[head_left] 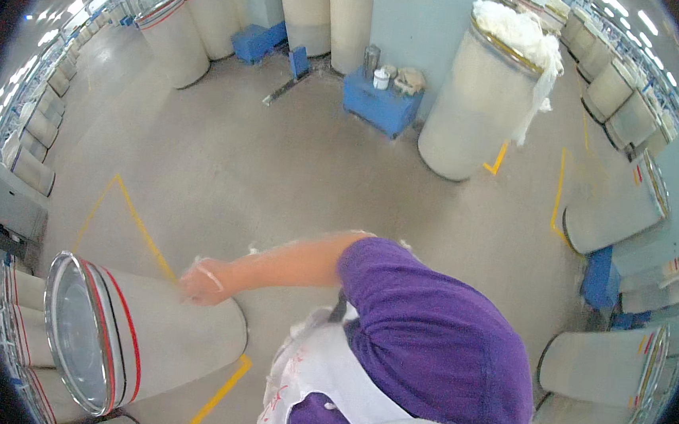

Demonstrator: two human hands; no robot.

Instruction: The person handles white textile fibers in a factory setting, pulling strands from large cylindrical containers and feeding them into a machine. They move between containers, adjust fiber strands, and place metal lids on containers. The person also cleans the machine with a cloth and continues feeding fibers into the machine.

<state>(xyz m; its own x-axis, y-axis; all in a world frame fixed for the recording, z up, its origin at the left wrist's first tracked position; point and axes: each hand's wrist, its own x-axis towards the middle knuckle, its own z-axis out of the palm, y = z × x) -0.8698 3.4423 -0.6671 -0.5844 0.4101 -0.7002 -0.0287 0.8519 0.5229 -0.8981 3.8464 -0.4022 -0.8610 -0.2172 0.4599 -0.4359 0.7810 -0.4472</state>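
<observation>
My right arm, in a purple sleeve (442, 332), reaches across to the left past the front of a white apron (320, 362). At its end, my right hand (203, 283) is blurred and looks compact; I cannot make out its fingers. A pale band is around the wrist. Behind the hand is a tall cream can (178, 335) with red and black stripes and a metal rim, appearing empty inside. Hand and can wall overlap in the picture; whether they touch I cannot tell. My left hand is out of sight.
A cream can (480, 103) overflowing with white fibre stands at the far right. A blue box (379, 107) holding small containers is beside a grey cabinet (418, 27). More cans (173, 43) line the far side and right edge. Yellow lines (143, 224) mark the floor.
</observation>
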